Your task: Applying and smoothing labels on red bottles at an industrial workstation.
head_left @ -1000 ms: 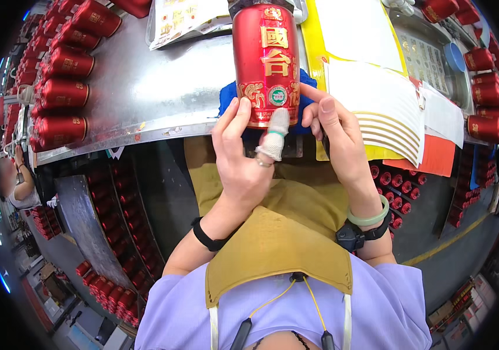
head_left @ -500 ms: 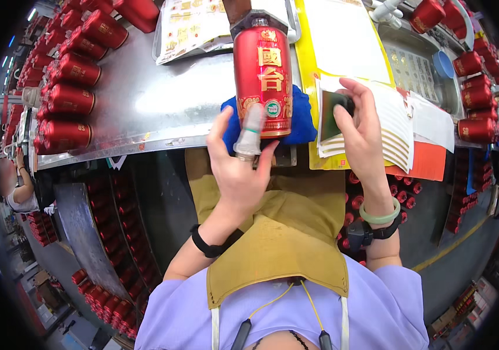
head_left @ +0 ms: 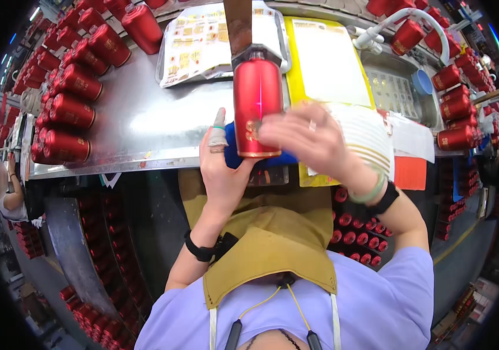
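Note:
A glossy red bottle (head_left: 257, 96) lies with its neck in a dark bracket (head_left: 255, 51) and its base towards me, over a blue cloth (head_left: 230, 146). Its upturned side is plain red with a small gold emblem low down. My left hand (head_left: 221, 175) is by the base at the left, its fingers apart and a wrapped finger pointing away from me. The thumb reaches the base's lower edge. Across the lower right of the bottle my right hand (head_left: 313, 137) passes, fingers stretched out flat and smeared by motion. I cannot tell whether its fingertips touch the bottle.
A tray of printed label sheets (head_left: 194, 44) lies behind at the left. White sheets on a yellow folder (head_left: 325, 58) and fanned cards (head_left: 366, 140) lie right, near a sink (head_left: 427, 111) with a curved pipe. Red bottles (head_left: 68, 111) crowd the metal table's left side.
The bottle has turned, bringing a plainer side up. My right hand has moved left from the dark flat piece by the cards onto the bottle. My left wrapped finger has left the bottle's front.

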